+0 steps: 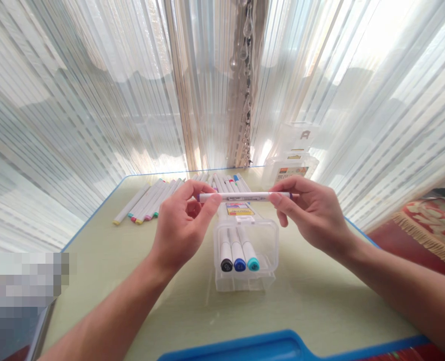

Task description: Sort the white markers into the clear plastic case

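Note:
A white marker [245, 197] with purple ends is held level across the middle of the view. The thumb and fingers of my left hand [187, 215] pinch its left end, and my right hand [308, 210] grips the right end the same way. Just below and behind my hands stands a clear plastic marker case [269, 245]. Inside lie three markers with their cap ends toward me: a black-capped marker [226, 263], a blue-capped marker [239, 263] and a teal-capped marker [252, 262].
Several loose white markers [147, 203] lie at the back left of the pale green table [105, 281]. More markers [222, 181] are behind my hands. A clear container with labels [293, 165] stands back right. A blue tray [237, 348] edges the front; a curtain [132, 100] hangs behind.

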The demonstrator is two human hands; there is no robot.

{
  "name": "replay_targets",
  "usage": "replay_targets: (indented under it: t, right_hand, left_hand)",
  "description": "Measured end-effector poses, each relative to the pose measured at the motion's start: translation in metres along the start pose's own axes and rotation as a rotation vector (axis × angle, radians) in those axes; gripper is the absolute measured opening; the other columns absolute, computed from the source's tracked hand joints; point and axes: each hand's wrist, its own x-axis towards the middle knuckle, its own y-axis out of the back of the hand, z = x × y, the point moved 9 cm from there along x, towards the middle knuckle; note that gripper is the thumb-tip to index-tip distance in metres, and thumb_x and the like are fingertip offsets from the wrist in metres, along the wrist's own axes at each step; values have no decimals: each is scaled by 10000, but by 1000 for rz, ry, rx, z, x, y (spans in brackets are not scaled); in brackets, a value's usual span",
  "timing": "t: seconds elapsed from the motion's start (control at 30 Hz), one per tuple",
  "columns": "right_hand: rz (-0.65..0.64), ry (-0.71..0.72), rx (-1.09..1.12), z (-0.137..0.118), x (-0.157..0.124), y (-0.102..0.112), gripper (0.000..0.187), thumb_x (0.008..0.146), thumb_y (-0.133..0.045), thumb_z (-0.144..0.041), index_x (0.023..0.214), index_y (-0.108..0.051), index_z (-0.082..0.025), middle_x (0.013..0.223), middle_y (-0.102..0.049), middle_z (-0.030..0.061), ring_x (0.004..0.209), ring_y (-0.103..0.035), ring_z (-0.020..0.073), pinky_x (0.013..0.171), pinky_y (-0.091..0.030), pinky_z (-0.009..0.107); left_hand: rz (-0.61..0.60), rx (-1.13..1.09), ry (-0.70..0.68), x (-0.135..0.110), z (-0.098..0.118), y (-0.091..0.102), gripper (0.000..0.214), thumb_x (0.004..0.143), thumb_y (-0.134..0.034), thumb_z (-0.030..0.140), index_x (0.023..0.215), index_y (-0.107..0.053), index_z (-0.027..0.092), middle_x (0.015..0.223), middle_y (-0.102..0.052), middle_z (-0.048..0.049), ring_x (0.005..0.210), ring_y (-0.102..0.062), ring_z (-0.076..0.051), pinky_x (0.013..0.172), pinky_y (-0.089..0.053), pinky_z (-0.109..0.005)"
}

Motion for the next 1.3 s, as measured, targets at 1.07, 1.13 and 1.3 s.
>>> replay_targets:
  t: [1.07, 1.13, 1.3]
  right_hand:
    - [53, -28, 136, 5, 0, 5, 174, 1017, -570, -306, 977, -690, -186, 797, -675, 7, 462, -595, 85, 422, -424, 248]
    - [53, -33, 136, 6, 0, 5, 167, 1015, -571, -299, 979, -689, -186, 804, -681, 9, 459, -594, 83, 422, -419, 248]
    - [59, -36, 127, 6, 1, 6, 162, 1004, -580, -299, 969, -690, -186, 678, -620, -25, 435, -573, 92, 417, -409, 250]
  left_hand:
    - [91, -157, 10, 1, 4, 5, 147, 963, -538, 257, 950, -644, 157, 689, -594, 17, 437, -446, -58, 399, -304, -222]
    - [90, -143, 10, 0, 4, 6, 149, 967, -537, 259, 954, -646, 159, 684, -594, 19, 440, -443, -59, 401, -297, -222]
    - [85, -131, 5, -1, 4, 6, 128, 953, -541, 238, 940, -646, 166, 668, -587, 22, 452, -447, -65, 411, -299, -223]
